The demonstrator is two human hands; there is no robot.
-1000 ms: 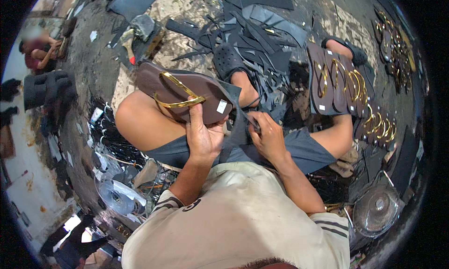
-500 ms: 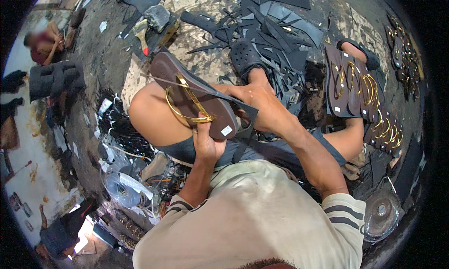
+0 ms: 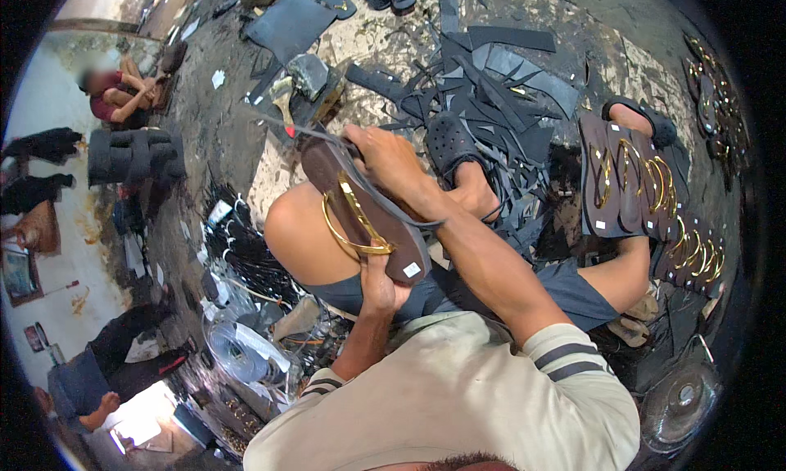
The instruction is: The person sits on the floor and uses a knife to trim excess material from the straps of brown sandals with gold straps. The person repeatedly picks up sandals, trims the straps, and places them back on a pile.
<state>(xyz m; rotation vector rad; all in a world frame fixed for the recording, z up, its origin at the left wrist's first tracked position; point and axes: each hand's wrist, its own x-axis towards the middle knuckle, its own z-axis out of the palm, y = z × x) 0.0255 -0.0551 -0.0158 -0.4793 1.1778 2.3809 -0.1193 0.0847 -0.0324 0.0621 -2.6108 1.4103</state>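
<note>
A brown flip-flop (image 3: 321,165) with gold straps lies tilted over my bent left leg, its toe end pointing up and left. At its heel my left hand (image 3: 380,286) grips it, thumb by the gold strap (image 3: 378,247). My right hand (image 3: 395,162) is closed beside the toe end, at the sole's right edge. From that fist a thin grey, blade-like length (image 3: 315,132) sticks out to the left past the toe; its grip is hidden. A narrow dark strip (image 3: 426,224) curves along the sole's right edge, below my right wrist.
Black sheet offcuts (image 3: 499,94) lie heaped on the floor ahead. A brush (image 3: 282,103) rests by a grey block (image 3: 309,75). Rows of gold-strapped flip-flops (image 3: 626,176) lie at right, above a fan (image 3: 684,397). A roll of clear plastic (image 3: 237,352) is at left. Another person (image 3: 123,99) sits far left.
My right hand has moved up and left, from beside the flip-flop's middle to its toe end. The dark flap near the heel now shows as a narrow strip. The view has shifted.
</note>
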